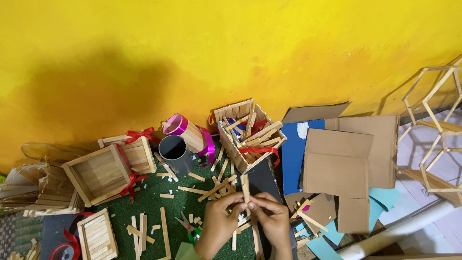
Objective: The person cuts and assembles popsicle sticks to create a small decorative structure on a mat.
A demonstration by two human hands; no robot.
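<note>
Left hand (219, 214) and right hand (273, 215) pinch an upright wooden stick (245, 187) above a green mat (149, 204) strewn with sticks

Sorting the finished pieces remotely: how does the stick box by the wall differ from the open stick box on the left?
The box by the wall is crammed with loose sticks; the left box holds nothing. The wall box's red ribbon lies across its front corner, the left box's ribbon sits at its right corner. Both are square, built of pale wooden sticks, and tilted on the green mat.
</note>
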